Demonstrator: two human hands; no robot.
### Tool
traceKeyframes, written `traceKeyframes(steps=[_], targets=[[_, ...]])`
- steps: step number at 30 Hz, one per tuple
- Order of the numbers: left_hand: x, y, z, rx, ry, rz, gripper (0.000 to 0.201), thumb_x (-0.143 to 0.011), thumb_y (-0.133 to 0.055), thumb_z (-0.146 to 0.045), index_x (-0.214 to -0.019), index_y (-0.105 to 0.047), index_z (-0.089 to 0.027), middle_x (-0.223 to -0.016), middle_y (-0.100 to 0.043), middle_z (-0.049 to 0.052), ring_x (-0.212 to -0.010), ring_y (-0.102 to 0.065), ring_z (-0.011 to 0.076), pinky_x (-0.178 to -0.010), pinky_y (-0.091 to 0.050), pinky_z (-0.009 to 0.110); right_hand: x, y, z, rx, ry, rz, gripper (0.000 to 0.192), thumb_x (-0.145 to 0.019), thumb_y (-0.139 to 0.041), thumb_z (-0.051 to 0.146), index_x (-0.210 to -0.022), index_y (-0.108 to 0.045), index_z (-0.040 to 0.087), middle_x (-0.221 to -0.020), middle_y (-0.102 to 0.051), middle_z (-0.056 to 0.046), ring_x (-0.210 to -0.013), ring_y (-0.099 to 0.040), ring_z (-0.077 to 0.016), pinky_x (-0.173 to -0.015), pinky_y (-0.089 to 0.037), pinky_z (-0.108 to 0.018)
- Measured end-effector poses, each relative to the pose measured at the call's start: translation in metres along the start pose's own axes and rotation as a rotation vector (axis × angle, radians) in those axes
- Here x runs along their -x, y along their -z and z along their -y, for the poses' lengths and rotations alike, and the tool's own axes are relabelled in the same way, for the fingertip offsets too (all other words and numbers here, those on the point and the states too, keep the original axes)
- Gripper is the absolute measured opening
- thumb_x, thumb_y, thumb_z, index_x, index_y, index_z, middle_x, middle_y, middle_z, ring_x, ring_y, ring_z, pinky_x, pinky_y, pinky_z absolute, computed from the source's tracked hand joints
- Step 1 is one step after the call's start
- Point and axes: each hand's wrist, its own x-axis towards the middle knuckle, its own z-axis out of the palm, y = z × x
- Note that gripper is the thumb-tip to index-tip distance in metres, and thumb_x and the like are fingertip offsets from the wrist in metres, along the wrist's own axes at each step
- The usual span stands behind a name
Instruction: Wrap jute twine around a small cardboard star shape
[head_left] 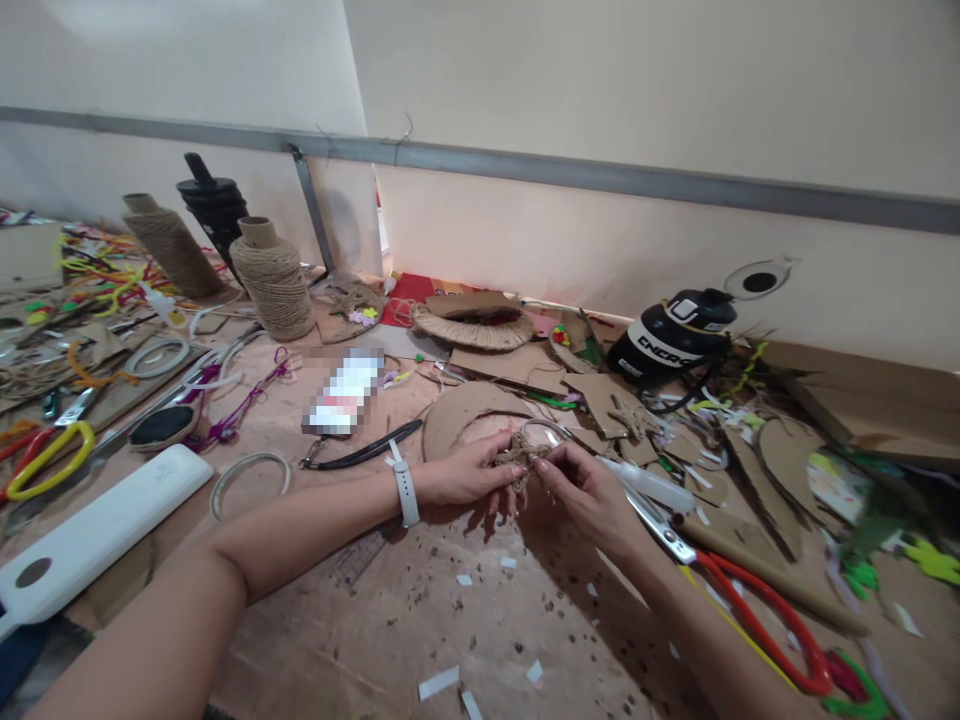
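- We saw a small twine knot (523, 455), brown and frayed, held just above the table (420, 620), in front of a cardboard ring (450, 415).
- Our left hand (465, 475) pinched the knot's left side, fingers closed on it.
- Our right hand (589, 490) pinched its right side, fingertips together on the twine.
- Red-handled scissors (757, 620) lay beside our right forearm.

Bare board (450, 620) near the body — red-handled scissors (750, 600) at right, white block (97, 530) at left.
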Motion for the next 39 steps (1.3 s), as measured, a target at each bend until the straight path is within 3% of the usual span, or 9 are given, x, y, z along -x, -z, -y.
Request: traceKeyframes(steps=[5, 20, 28, 33, 39], targets=[[0.001, -0.004, -0.001, -0.076, 0.011, -0.013, 0.073, -0.092, -0.058, -0.057, -0.145, -0.032, -0.015, -0.071, -0.063, 0.0, -0.051, -0.062, 0.0105, -0.045, -0.045, 0.018, 0.002, -0.004, -0.002, -0.104, -0.085, 0.016, 0.039, -0.083, -0.066, 0.058, -0.083, -0.058, 0.02, -0.074, -0.06, 0.0, -0.067, -0.052, -0.016, -0.061, -0.041, -0.029], [0.002, -0.005, -0.001, -0.004, 0.053, -0.016, 0.066, -0.096, -0.057, -0.046, -0.146, -0.029, -0.015, -0.071, -0.06, -0.004, -0.048, -0.057, 0.0076, -0.042, -0.037, 0.016, -0.001, 0.0, -0.004, -0.079, -0.07, 0.045, 0.046, -0.08, -0.065, 0.065, -0.078, -0.06, 0.02, -0.067, -0.059, 0.0, -0.062, -0.051, -0.0152, -0.056, -0.041, -0.028], [0.003, -0.009, -0.003, -0.241, 0.082, -0.025, 0.048, -0.103, -0.043, -0.033, -0.144, -0.03, -0.011, -0.06, -0.052, -0.007, -0.044, -0.051, 0.0083, -0.043, -0.04, 0.018, 0.001, -0.001, -0.007, -0.069, -0.051, 0.049, 0.041, -0.082, -0.066, 0.062, -0.081, -0.063, 0.021, -0.073, -0.064, -0.002, -0.065, -0.056, -0.0174, -0.059, -0.047, -0.029], [0.008, -0.011, -0.008, -0.177, 0.066, -0.001, 0.065, -0.101, -0.044, -0.048, -0.152, -0.018, -0.017, -0.064, -0.054, -0.006, -0.047, -0.052, 0.0066, -0.045, -0.039, 0.015, 0.002, -0.003, -0.004, -0.046, -0.033, 0.021, 0.039, -0.084, -0.064, 0.061, -0.082, -0.063, 0.022, -0.072, -0.065, -0.002, -0.066, -0.056, -0.0178, -0.06, -0.048, -0.03], [0.006, -0.011, -0.005, -0.139, 0.045, -0.031, 0.071, -0.097, -0.051, -0.055, -0.151, -0.026, -0.017, -0.061, -0.051, -0.007, -0.045, -0.051, 0.0082, -0.043, -0.038, 0.017, 0.002, -0.002, 0.002, -0.056, -0.036, 0.017, 0.043, -0.082, -0.064, 0.064, -0.077, -0.06, 0.021, -0.065, -0.056, 0.001, -0.059, -0.048, -0.0148, -0.053, -0.042, -0.027]])
